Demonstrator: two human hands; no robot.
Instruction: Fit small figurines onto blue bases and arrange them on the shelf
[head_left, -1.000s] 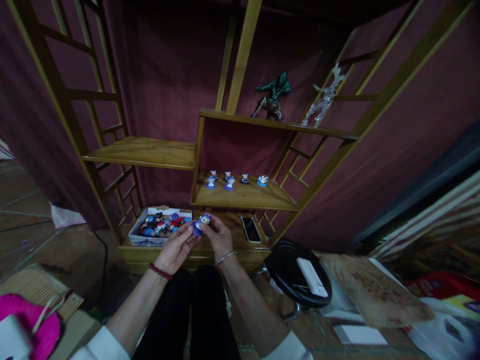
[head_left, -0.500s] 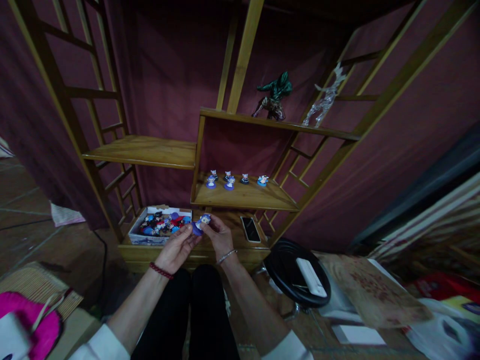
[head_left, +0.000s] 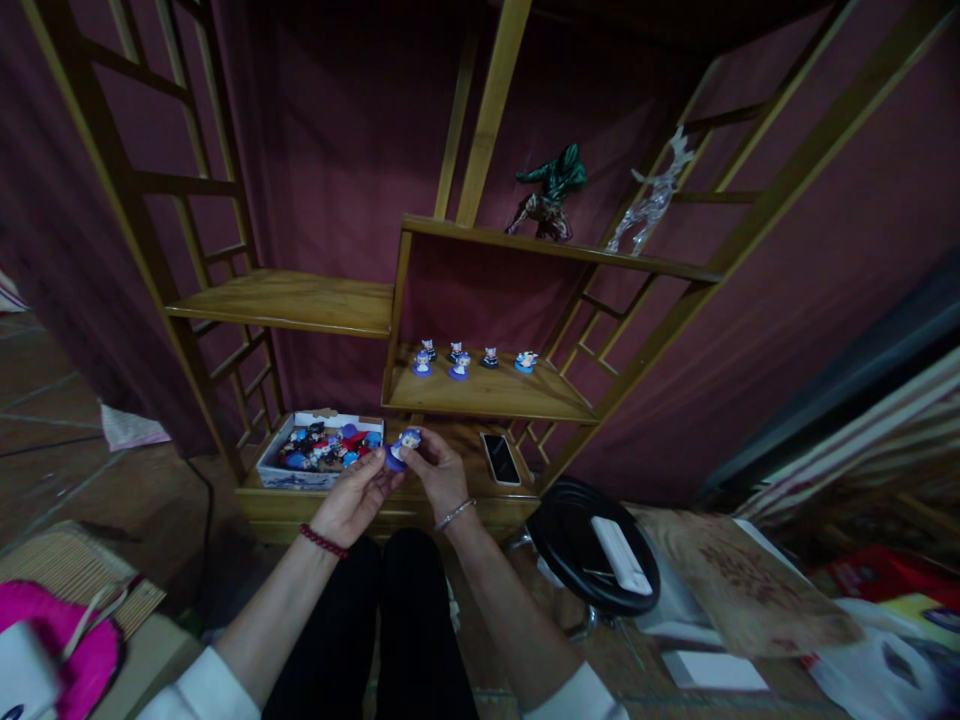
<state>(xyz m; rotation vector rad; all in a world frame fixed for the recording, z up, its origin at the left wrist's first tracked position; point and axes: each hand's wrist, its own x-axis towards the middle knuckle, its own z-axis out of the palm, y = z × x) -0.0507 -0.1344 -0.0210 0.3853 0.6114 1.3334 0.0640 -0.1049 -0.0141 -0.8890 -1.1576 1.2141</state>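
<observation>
A small purple-and-white figurine [head_left: 405, 441] with a round purple base is held between both hands. My left hand [head_left: 358, 497] pinches its base, and my right hand [head_left: 437, 472] grips the body from the other side. Just left of them, a shallow open box [head_left: 300, 481] holds a jumble of small figurines in blue, red, black and purple. On the middle shelf [head_left: 495, 402] stand several similar figurines, two purple-haired ones [head_left: 460, 367] in front and a light-blue one [head_left: 526, 362] at the right.
A phone [head_left: 501, 459] lies on the low board to the right of my hands. Above, a green hooded statue [head_left: 553, 190] and a clear deer-like ornament [head_left: 654, 195] occupy the upper shelf. A black round stool [head_left: 570, 545] with a white object on it stands at the lower right.
</observation>
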